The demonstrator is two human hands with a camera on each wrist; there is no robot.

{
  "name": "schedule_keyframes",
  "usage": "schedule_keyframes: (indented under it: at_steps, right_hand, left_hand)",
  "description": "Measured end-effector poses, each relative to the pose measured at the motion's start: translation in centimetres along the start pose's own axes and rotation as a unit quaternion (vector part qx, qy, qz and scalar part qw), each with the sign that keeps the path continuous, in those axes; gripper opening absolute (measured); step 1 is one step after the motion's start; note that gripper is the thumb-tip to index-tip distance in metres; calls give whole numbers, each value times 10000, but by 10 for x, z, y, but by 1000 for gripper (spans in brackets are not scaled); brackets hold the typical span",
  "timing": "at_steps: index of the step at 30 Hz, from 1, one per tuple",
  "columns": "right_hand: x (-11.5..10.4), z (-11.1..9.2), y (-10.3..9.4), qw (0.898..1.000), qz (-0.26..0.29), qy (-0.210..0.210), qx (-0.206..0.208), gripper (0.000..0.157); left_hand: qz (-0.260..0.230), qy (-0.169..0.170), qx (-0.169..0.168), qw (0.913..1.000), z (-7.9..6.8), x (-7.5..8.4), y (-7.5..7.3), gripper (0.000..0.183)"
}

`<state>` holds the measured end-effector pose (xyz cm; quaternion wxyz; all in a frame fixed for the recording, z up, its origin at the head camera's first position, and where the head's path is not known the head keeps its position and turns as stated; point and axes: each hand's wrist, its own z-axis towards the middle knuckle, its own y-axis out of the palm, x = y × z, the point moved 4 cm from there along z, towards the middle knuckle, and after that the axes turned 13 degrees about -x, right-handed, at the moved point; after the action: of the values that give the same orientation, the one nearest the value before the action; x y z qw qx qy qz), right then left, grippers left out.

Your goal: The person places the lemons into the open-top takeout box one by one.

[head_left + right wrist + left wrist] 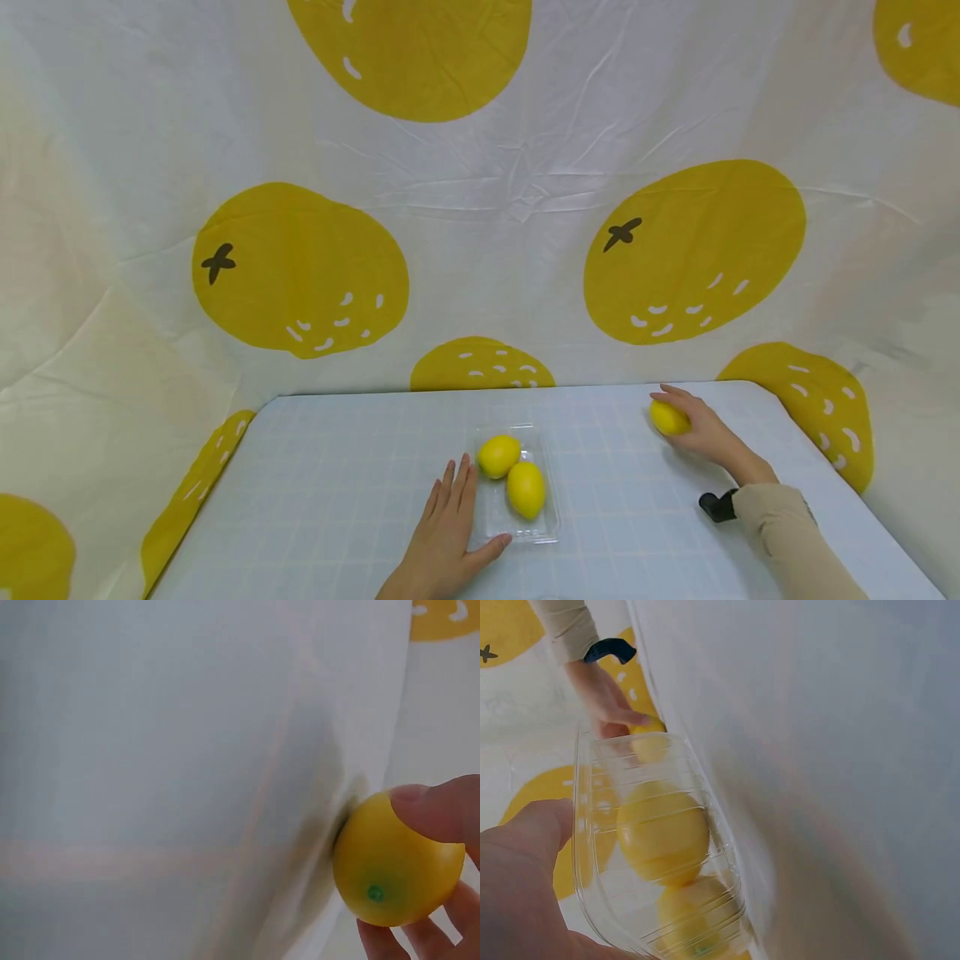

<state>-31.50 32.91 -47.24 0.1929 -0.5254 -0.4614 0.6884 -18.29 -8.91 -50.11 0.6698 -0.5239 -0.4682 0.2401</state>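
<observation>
Near the table's back right, my right hand [705, 429] grips a yellow lemon [668, 418]. In the right wrist view, the thumb lies over the top of that lemon [397, 862] and fingers curl beneath it; a green stem spot shows on its end. My left hand [444, 527] lies along the left side of a clear plastic container [551, 521], its fingers straight and its thumb at the near edge. Inside the container sit two lemons, one farther back [498, 456] and one nearer [527, 491]. The left wrist view shows them through the ribbed clear wall [592, 862].
A pale checked cloth covers the table [345, 467]. Behind it hangs a white curtain [495, 275] printed with large yellow fruit. A black strap piece [717, 505] sticks out at the right wrist, beside the beige sleeve [787, 525].
</observation>
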Motion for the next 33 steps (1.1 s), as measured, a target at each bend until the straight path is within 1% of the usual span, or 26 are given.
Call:
schedule_keyframes:
  at_steps: [6, 12, 17, 21, 27, 33]
  right_hand:
    - [8, -1, 5, 9996, -9, 205, -188, 71]
    - [6, -1, 6, 9995, -94, 201, -246, 74]
    - [2, -2, 4, 9996, -98, 239, -127, 71]
    - [1, -2, 3, 9993, -83, 375, -18, 70]
    - [6, -1, 4, 9977, -148, 653, 124, 71]
    - [10, 0, 5, 9965, -46, 789, 262, 72]
  left_hand:
    - [-11, -61, -86, 9999, 0, 0, 0, 102]
    - [-50, -136, -210, 9997, 1, 0, -1, 102]
    - [-7, -108, -181, 9998, 0, 1, -2, 102]
    - [-4, -81, -155, 9998, 0, 1, -2, 102]
    - [64, -47, -102, 9999, 0, 0, -1, 102]
    - [91, -21, -83, 9999, -1, 1, -2, 101]
